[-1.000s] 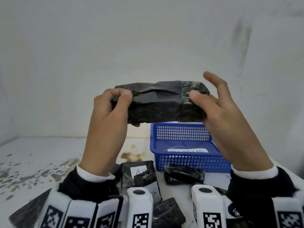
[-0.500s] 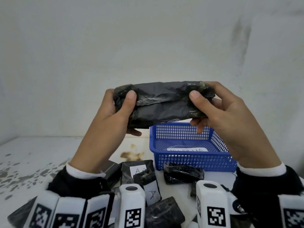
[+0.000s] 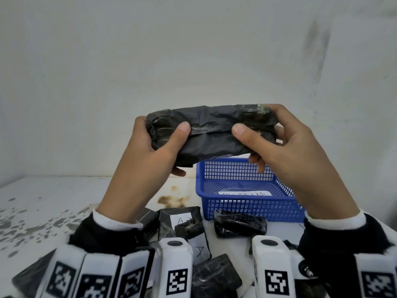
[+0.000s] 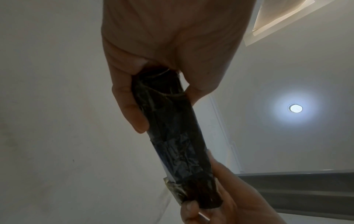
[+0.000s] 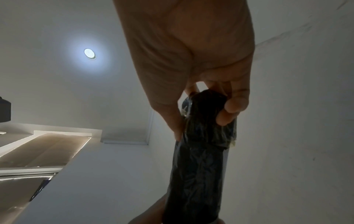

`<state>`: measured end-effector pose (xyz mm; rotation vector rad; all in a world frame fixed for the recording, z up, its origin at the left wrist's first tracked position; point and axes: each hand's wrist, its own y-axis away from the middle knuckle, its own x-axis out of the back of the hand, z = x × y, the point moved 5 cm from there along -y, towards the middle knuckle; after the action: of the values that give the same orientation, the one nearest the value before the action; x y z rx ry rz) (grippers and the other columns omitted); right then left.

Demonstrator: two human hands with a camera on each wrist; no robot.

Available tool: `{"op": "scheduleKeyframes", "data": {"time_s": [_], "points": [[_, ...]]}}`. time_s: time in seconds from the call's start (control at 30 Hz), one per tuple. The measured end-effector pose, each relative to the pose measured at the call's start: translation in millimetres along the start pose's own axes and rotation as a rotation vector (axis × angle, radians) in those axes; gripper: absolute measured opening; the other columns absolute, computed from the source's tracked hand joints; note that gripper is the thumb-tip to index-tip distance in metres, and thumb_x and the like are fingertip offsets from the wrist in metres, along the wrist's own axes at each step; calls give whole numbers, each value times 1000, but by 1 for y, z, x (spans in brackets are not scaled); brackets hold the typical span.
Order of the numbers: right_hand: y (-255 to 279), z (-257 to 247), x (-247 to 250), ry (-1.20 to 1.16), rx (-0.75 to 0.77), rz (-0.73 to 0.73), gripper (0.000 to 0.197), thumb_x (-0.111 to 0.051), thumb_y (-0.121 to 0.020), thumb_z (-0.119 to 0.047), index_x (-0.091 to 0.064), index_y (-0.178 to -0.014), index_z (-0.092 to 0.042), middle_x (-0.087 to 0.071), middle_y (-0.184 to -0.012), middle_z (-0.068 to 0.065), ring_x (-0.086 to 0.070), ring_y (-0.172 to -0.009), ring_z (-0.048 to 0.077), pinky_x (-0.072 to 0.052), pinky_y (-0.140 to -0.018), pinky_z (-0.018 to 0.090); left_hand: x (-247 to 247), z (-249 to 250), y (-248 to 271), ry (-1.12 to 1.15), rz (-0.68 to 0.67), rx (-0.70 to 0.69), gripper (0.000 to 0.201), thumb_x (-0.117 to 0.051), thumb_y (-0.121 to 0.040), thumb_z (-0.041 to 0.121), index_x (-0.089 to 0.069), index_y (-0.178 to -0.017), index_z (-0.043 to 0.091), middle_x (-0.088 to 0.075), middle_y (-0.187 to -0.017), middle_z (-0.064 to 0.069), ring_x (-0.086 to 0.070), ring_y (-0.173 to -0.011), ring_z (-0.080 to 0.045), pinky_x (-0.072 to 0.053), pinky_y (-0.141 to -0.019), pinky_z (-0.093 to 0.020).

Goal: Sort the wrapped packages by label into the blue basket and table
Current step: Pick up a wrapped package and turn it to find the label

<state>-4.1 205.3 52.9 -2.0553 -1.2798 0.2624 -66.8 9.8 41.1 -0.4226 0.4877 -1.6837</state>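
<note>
Gripping a long black package (image 3: 211, 134) at both ends, left hand (image 3: 150, 160) and right hand (image 3: 287, 151) curl fingers round it above the blue basket (image 3: 247, 206) — paper slip (image 3: 245, 193) inside; more packages (image 3: 240, 225) on the worktop (image 3: 53, 196).

Held level above the table (image 3: 53, 196) between the left hand (image 3: 150, 151) at its left end and the right hand (image 3: 285, 147) at its right, the long package (image 3: 210, 134) hangs above the basket's (image 3: 253, 209) far rim, with smaller packages (image 3: 240, 225) lying before and left of the basket.
</note>
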Motion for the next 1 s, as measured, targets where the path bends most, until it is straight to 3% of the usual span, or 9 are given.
{"op": "scheduleKeyframes", "data": {"time_s": [0.1,0.23,0.33,0.4,0.63,0.87,0.93,1.0], "points": [[0,-2,-2,34,13,-15,28,-76,-78,-43,-63,-101,-35,-70,-78,-22,-61,-58,-5,-47,-61,16,0,1,0,-40,4,-1,54,-70,-63,53,-50,-107,28,-68,-102,9,-73,-79,-11,-59,-62,-29],[3,-5,-5,78,11,-28,48,-76,-62,-57,-61,-103,-37,-70,-84,-24,-61,-63,-8,-45,-66,18,0,0,0,-59,-6,12,51,-72,-69,50,-48,-108,27,-68,-106,5,-73,-81,-14,-59,-63,-30],[4,-7,-6,134,26,-21,55,-78,-62,-58,-58,-107,-34,-71,-94,-23,-66,-79,-10,-49,-73,14,-2,0,2,-148,-25,34,68,-69,-59,59,-44,-113,27,-67,-105,6,-72,-81,-15,-57,-62,-31],[5,-6,-6,174,37,-3,58,-80,-63,-58,-57,-109,-31,-70,-97,-22,-65,-88,-10,-49,-77,9,-4,-1,4,-190,-35,40,66,-71,-67,57,-42,-117,25,-67,-102,6,-73,-77,-15,-55,-59,-31],[3,-5,-6,218,56,42,45,-80,-72,-52,-58,-102,-25,-69,-91,-19,-64,-84,-7,-47,-71,6,-3,-3,3,-230,-29,54,56,-69,-77,53,-42,-117,25,-68,-99,8,-72,-70,-12,-48,-50,-25],[4,-7,-8,193,80,8,45,-78,-72,-54,-59,-101,-25,-69,-86,-22,-62,-79,-13,-44,-69,3,1,-4,3,-246,39,51,48,-69,-75,55,-44,-109,32,-66,-95,16,-68,-60,-6,-35,-38,-8],[4,-7,-10,163,46,-42,50,-71,-65,-65,-59,-99,-30,-69,-88,-24,-64,-79,-10,-48,-70,7,3,-4,2,-257,35,41,48,-68,-75,56,-43,-108,32,-65,-94,17,-67,-58,-5,-35,-38,-7],[4,-6,-10,160,31,-46,48,-63,-68,-69,-61,-98,-31,-70,-90,-19,-68,-82,0,-58,-79,24,4,-4,1,-259,7,42,53,-66,-72,60,-42,-110,31,-66,-95,14,-66,-56,-4,-38,-41,-11]]}}
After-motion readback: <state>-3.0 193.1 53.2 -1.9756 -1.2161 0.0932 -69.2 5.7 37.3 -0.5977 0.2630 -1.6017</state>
